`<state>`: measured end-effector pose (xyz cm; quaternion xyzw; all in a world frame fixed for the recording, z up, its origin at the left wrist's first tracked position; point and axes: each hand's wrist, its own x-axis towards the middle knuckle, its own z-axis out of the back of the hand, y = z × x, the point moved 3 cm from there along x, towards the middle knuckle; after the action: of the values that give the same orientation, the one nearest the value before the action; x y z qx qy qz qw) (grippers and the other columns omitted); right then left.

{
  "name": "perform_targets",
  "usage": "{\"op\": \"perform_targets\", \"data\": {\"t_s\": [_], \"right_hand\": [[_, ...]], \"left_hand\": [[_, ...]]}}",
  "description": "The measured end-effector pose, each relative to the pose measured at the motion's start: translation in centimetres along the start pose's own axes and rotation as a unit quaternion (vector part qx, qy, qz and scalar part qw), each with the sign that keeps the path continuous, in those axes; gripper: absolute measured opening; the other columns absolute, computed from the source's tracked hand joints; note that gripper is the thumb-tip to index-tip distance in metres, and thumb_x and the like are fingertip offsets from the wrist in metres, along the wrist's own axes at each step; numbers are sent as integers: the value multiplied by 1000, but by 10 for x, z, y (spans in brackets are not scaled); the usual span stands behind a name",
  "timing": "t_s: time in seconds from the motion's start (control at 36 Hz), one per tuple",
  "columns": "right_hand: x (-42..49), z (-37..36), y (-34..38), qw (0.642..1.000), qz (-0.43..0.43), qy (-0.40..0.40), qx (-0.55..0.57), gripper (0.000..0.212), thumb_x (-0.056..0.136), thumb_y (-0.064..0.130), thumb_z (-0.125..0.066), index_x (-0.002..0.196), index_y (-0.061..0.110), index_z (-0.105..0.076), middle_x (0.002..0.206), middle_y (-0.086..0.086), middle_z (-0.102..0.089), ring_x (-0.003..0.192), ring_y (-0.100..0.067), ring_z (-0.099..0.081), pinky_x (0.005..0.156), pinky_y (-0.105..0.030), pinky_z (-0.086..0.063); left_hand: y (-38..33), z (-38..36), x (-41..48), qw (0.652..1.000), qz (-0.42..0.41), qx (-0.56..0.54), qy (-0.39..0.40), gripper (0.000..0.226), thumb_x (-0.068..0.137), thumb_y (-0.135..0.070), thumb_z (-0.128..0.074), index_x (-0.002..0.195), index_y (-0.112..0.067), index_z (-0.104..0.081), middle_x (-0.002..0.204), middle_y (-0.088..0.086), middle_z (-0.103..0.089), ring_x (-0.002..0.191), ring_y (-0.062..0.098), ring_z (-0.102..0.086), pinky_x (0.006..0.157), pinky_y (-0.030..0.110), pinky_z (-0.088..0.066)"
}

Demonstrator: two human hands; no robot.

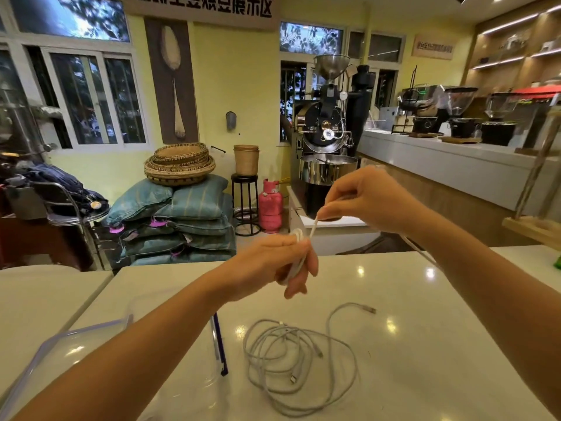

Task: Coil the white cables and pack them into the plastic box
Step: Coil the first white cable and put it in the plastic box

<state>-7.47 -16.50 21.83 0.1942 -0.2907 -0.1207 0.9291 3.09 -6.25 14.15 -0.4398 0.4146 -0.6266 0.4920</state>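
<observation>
My left hand (273, 262) is raised above the white table (425, 344) and grips a small coil of white cable (299, 238). My right hand (364, 202) is higher and to the right, pinching the free strand of that same cable, which runs taut between the hands and trails off past my right wrist. A loose tangle of white cables (297, 357) lies on the table below my hands, one plug end reaching right. The clear plastic box (170, 344) sits at the lower left, largely behind my left forearm.
The box's clear lid with blue rim (39, 354) lies at the far left. A blue latch strip (220, 344) stands at the box's right side. Beyond the table's far edge are stacked sacks, baskets, a pink gas cylinder and a coffee roaster.
</observation>
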Motion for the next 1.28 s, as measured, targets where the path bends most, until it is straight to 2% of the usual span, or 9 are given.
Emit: {"op": "perform_targets", "data": {"t_s": [0.17, 0.25, 0.33, 0.42, 0.58, 0.67, 0.81, 0.97, 1.28], "right_hand": [[1, -5, -8, 982, 3, -6, 190, 12, 74, 11, -67, 65, 17, -62, 63, -1, -61, 62, -15, -55, 57, -12, -47], [-1, -20, -17, 941, -17, 9, 339, 22, 60, 35, -71, 64, 16, -64, 51, 7, -61, 47, 0, -50, 47, -7, -40], [-6, -47, -29, 900, -56, 18, 433, 23, 69, 46, -70, 63, 24, -69, 56, 0, -53, 51, -9, -45, 47, -17, -37], [-12, -79, -29, 877, -135, 22, 460, 37, 90, 20, -49, 55, 19, -60, 40, 2, -52, 37, -4, -45, 38, -13, -35], [-28, -115, -7, 938, -151, 90, 298, 36, 95, 17, -43, 61, 24, -53, 49, 6, -47, 38, 0, -35, 40, -11, -28], [-27, -107, -1, 973, -110, 69, 192, 30, 95, 18, -43, 83, 0, -64, 56, 0, -41, 45, -2, -36, 45, -12, -27], [-27, -89, 7, 993, -47, 105, 16, 28, 94, 24, -45, 83, 4, -63, 61, 1, -46, 59, -13, -42, 54, -19, -29], [-19, -60, 17, 992, -15, 115, -39, 18, 88, 24, -54, 78, 14, -65, 59, 11, -48, 54, -4, -43, 56, -16, -36], [0, -8, -5, 997, -10, 54, 56, 13, 78, 18, -65, 66, 24, -66, 69, -12, -66, 68, -30, -56, 60, -20, -42]], "left_hand": [[-19, -14, -4, 976, -33, -179, 123, 37, 93, -27, -37, 69, -18, -64, 47, -10, -51, 43, 6, -47, 62, 21, -50], [-27, -20, -4, 960, -56, -220, 167, 28, 90, -29, -44, 74, -15, -62, 51, -10, -53, 46, 5, -50, 65, 22, -51], [-33, -22, -1, 959, -77, -247, 120, 32, 91, -24, -40, 70, -14, -61, 50, -8, -54, 46, 7, -53, 63, 22, -51], [-36, -17, 7, 969, -91, -230, 8, 37, 88, -22, -36, 62, -16, -62, 47, -5, -54, 45, 9, -54, 57, 21, -48], [-31, 10, 18, 967, -118, -98, -205, 35, 96, -17, -35, 67, -14, -54, 50, -3, -60, 61, 19, -50, 66, 28, -40], [-25, 27, 16, 956, -122, -12, -267, 37, 97, -15, -36, 66, -16, -56, 50, -5, -63, 65, 23, -49, 65, 27, -41], [-17, 43, 10, 930, -112, 140, -319, 38, 96, -11, -39, 65, -16, -59, 63, -4, -63, 59, -3, -58, 61, 6, -45], [10, 32, 15, 930, 7, 280, -237, 40, 96, -18, -39, 59, -19, -52, 66, -5, -51, 60, 1, -45, 59, 10, -37], [15, 4, 1, 998, -2, -60, -8, 41, 89, -29, -32, 60, -21, -60, 46, -4, -48, 44, 10, -46, 67, 32, -45]]}}
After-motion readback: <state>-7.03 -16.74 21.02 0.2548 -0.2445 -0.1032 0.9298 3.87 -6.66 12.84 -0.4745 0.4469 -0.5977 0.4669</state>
